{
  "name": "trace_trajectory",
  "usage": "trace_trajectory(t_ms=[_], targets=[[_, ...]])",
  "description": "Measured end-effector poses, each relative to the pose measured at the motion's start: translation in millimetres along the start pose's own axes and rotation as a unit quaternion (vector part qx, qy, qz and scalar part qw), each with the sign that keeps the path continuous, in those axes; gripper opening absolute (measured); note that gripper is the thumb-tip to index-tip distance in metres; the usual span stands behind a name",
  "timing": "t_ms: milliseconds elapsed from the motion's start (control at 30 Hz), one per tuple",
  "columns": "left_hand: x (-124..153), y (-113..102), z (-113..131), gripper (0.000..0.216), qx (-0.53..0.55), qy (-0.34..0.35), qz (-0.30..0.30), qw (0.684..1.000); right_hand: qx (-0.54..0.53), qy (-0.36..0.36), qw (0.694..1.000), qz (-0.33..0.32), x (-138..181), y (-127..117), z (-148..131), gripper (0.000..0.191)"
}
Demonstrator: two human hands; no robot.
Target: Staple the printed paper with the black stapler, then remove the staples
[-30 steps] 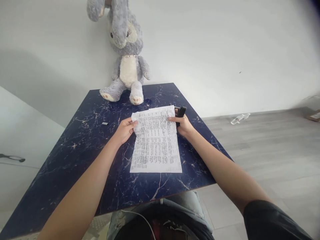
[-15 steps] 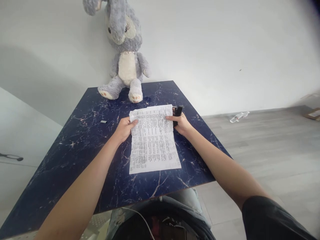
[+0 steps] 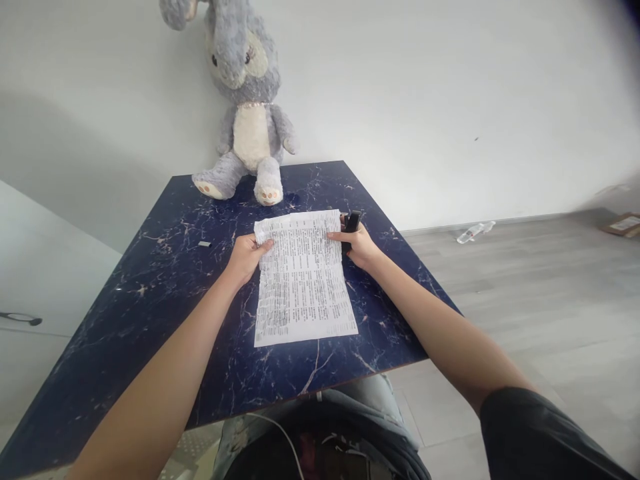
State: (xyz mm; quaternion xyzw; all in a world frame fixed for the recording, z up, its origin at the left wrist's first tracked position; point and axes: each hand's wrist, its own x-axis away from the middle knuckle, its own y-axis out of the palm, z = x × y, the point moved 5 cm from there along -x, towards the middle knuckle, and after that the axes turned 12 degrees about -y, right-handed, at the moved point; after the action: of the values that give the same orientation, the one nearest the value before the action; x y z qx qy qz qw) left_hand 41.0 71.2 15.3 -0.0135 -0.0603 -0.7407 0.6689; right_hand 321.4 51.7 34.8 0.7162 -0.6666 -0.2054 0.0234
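A printed paper sheet (image 3: pixel 303 280) lies on the dark blue marbled table (image 3: pixel 165 287), its far end lifted and bowed. My left hand (image 3: pixel 246 257) pinches the sheet's upper left edge, thumb on top. My right hand (image 3: pixel 356 245) pinches the upper right edge and also holds a small black stapler-like object (image 3: pixel 351 223) against the palm; its shape is partly hidden.
A grey and cream plush rabbit (image 3: pixel 247 113) sits at the table's far edge against the white wall. A small grey piece (image 3: pixel 204 244) lies on the table left of the paper. A plastic bottle (image 3: pixel 474 232) lies on the grey floor to the right.
The view has shifted slightly, so everything sits a little further left. Both hands keep their grip on the sheet's upper edges; the paper looks a little flatter.
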Motion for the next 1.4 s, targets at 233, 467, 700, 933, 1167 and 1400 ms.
trace_trajectory(t_ms=[233, 467, 700, 933, 1167, 1400], targets=[[0.2, -1.3, 1.2, 0.044, -0.01, 0.016, 0.008, 1.0, -0.026, -0.008, 1.0, -0.004, -0.2, -2.0, -0.3, 0.043], [-0.4, -4.0, 2.3, 0.049, 0.003, 0.013, 0.023, 1.0, 0.005, -0.007, 1.0, -0.002, -0.2, -0.5, -5.7, 0.045], [-0.4, -4.1, 4.4, 0.05, 0.008, 0.028, 0.027, 0.999, 0.005, -0.011, 1.0, -0.008, 0.2, 0.0, -6.4, 0.044], [3.6, 2.1, 2.1, 0.045, 0.05, -0.022, -0.021, 0.998, 0.014, -0.005, 1.0, -0.007, -0.2, -0.4, -2.7, 0.049], [12.1, 16.1, 1.1, 0.05, 0.088, -0.07, -0.139, 0.984, 0.02, 0.006, 0.999, -0.037, 1.5, 3.6, -8.8, 0.049], [10.0, 12.4, 0.1, 0.051, 0.08, -0.065, -0.122, 0.987, 0.262, 0.004, 0.952, -0.156, -4.6, -24.1, -53.0, 0.043]])
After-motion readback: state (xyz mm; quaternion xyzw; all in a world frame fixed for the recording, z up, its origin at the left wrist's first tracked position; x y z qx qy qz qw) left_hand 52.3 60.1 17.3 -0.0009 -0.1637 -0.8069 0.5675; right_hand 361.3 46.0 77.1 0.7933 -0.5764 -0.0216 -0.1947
